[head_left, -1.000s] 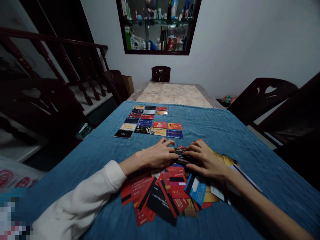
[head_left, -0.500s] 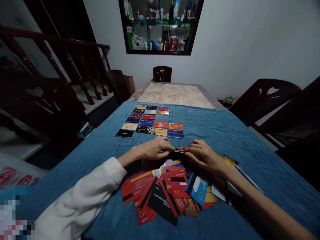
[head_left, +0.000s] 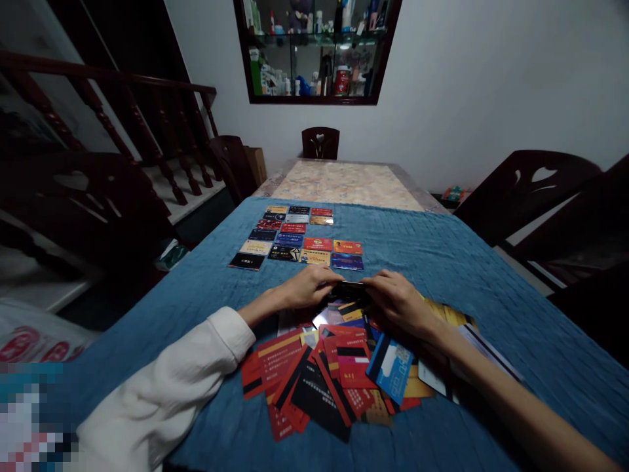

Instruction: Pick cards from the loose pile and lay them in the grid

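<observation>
A dark card (head_left: 352,286) is held nearly edge-on between my two hands, just above the loose pile. My left hand (head_left: 312,286) pinches its left end, and my right hand (head_left: 399,301) pinches its right end. Below them spreads a heap of plastic cards, with red cards (head_left: 282,357), a black card (head_left: 319,400) and a blue card (head_left: 390,368) on top. Part of the heap is hidden under my hands and right forearm. Beyond my hands, several cards lie in rows, among them a dark blue card (head_left: 347,261) and a black card (head_left: 246,261).
A blue cloth (head_left: 417,242) covers the near part of the table, and a patterned surface (head_left: 348,183) shows at the far end. Dark wooden chairs (head_left: 535,190) stand around it. At the lower left is a white plastic bag (head_left: 39,334).
The card between my hands has risen slightly and moved away from me, and both hands are drawn closer to its ends. The rows of cards look unchanged.
</observation>
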Available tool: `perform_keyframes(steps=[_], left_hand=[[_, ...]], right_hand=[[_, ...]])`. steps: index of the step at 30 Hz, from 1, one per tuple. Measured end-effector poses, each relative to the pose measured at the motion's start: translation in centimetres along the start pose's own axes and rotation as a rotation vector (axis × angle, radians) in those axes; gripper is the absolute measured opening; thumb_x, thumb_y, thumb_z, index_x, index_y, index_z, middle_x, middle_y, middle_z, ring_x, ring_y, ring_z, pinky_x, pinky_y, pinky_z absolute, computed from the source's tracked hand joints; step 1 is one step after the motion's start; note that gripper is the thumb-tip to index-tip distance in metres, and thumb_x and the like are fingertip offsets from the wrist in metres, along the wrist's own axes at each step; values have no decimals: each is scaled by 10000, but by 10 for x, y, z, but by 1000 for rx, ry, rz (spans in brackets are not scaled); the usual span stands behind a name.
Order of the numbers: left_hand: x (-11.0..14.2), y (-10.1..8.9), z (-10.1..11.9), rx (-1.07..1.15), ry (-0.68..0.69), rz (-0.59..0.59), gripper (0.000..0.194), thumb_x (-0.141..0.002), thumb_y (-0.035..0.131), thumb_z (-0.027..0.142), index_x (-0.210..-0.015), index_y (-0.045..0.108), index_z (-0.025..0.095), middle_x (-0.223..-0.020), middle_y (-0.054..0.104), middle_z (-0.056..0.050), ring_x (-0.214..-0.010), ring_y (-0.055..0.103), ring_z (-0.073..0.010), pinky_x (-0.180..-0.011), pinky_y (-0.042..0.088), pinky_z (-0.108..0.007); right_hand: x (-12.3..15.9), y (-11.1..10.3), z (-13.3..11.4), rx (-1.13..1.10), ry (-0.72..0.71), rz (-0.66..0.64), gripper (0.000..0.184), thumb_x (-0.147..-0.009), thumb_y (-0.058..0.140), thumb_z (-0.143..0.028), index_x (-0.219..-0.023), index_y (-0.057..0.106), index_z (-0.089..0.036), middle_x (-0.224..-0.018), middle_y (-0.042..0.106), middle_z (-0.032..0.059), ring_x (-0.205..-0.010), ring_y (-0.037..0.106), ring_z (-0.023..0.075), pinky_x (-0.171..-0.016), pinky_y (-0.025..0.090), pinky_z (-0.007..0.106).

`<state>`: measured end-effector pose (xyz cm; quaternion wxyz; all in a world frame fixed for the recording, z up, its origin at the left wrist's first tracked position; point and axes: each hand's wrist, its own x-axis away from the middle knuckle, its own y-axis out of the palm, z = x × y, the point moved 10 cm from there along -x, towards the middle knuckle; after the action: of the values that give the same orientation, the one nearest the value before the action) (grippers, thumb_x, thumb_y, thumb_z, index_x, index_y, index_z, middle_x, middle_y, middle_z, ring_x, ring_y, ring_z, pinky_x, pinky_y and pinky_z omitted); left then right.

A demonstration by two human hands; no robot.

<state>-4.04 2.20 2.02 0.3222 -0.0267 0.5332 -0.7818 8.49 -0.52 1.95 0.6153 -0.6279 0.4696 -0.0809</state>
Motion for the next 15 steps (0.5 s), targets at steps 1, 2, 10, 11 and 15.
perform_keyframes(steps=[1, 2, 10, 11, 15], left_hand=[[0, 0, 0, 4, -2, 9, 333, -888, 501, 81, -1143, 703, 150, -1017, 740, -90, -956, 657, -180, -877, 494, -282], [1, 0, 0, 7, -3, 20, 337, -884, 503, 79, -1150, 699, 150, -1034, 738, -91, -964, 658, -181, -886, 495, -285], [3, 2, -2, -29, -30, 87, 362, -880, 504, 80, -1188, 674, 164, -1061, 727, -83, -978, 643, -197, -898, 502, -311], [3, 2, -3, -34, -37, 101, 370, -883, 501, 82, -1204, 665, 166, -1074, 723, -85, -986, 640, -199, -904, 502, -317], [5, 3, -3, -39, -51, 145, 441, -885, 489, 79, -1300, 602, 181, -1141, 703, -92, -1026, 625, -209, -944, 496, -355]], right_hand=[[0, 0, -1, 10, 1, 3, 316, -1008, 398, -265, -1140, 680, -214, -877, 702, 95, -829, 616, 219, -713, 461, 351], [0, 1, -1, 24, 2, 8, 317, -1005, 397, -255, -1161, 670, -219, -877, 702, 94, -834, 616, 223, -714, 456, 353], [1, 4, -1, 153, 55, 33, 273, -982, 460, -221, -1194, 629, -191, -932, 711, 94, -808, 613, 220, -713, 429, 343], [1, 5, 0, 167, 62, 31, 271, -979, 469, -219, -1197, 627, -190, -931, 711, 92, -808, 613, 220, -716, 426, 340], [3, 9, 3, 214, 76, 15, 297, -972, 489, -213, -1244, 607, -203, -942, 718, 88, -811, 616, 222, -720, 414, 338]])
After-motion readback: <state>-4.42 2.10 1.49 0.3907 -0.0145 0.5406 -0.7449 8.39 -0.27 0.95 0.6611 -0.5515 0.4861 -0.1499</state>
